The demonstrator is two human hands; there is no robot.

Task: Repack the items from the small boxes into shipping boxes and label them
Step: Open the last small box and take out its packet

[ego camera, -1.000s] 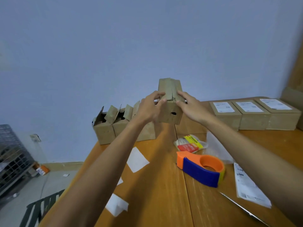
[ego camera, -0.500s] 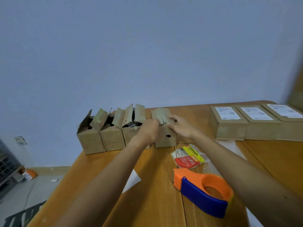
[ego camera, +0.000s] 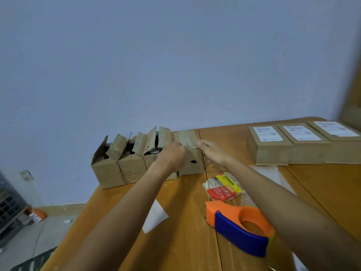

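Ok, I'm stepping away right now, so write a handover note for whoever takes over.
Left hand grips the flaps of the closed small box; right hand rests with straight fingers on its top.
That box ends a row with three open small boxes.
Done: three labelled shipping boxes, back right.
Left: repack the small boxes, seal with the tape dispenser, label.

A plain, evenly lit blue-grey wall fills most of what I see, rising behind the orange-brown wooden table in front of me. Down to my left is grey floor and a dark wire rack, possibly shelving.
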